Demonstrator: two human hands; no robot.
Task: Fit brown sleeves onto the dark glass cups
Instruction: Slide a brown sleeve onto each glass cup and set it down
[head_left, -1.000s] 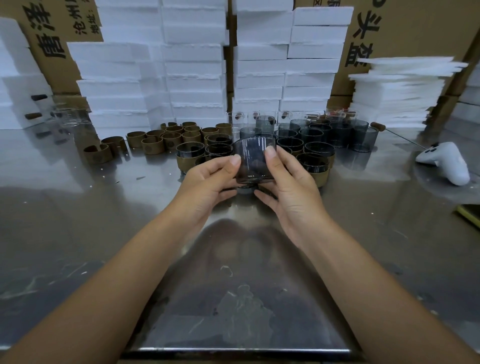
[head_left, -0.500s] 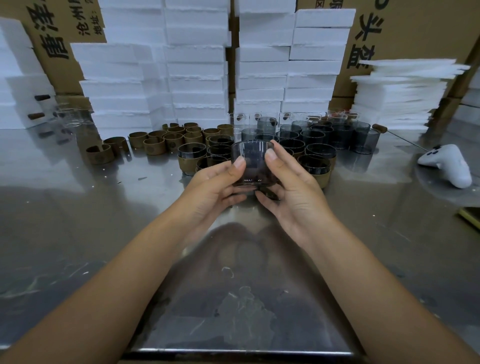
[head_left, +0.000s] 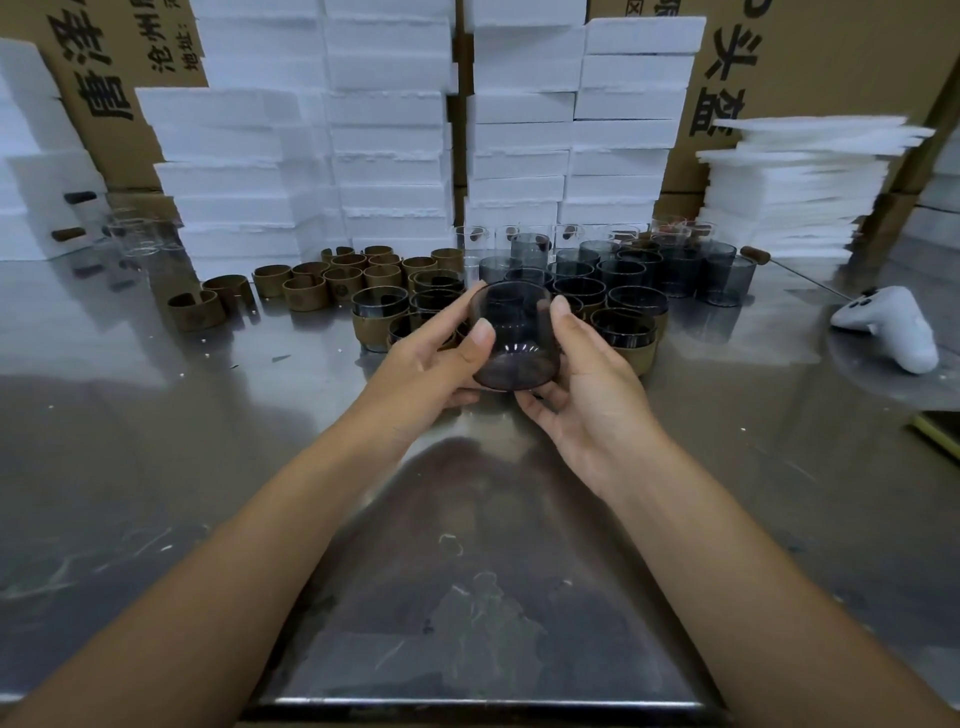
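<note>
Cups of bare dark glass (head_left: 675, 270) crowd the steel tabletop (head_left: 208, 441) near its far edge, right of middle. Just nearer stand sleeved cups (head_left: 626, 338), each with a brown band round its lower half. Loose brown sleeves (head_left: 311, 293) sit in a cluster to their left. Above the middle of the tabletop, in front of these, one dark glass cup (head_left: 511, 338) is held off the surface. It is tilted so its base faces the near edge and its mouth the far one, and its wall is bare. The left grip (head_left: 431, 358) is closed round the cup's left side, thumb on the near wall and fingers curled underneath. The right grip (head_left: 592, 384) clasps the right side, thumb up by the rim. White foam blocks (head_left: 395, 130) are stacked along the far edge, with cardboard boxes (head_left: 831, 62) behind them. A white controller (head_left: 888, 327) lies near the right edge.
</note>
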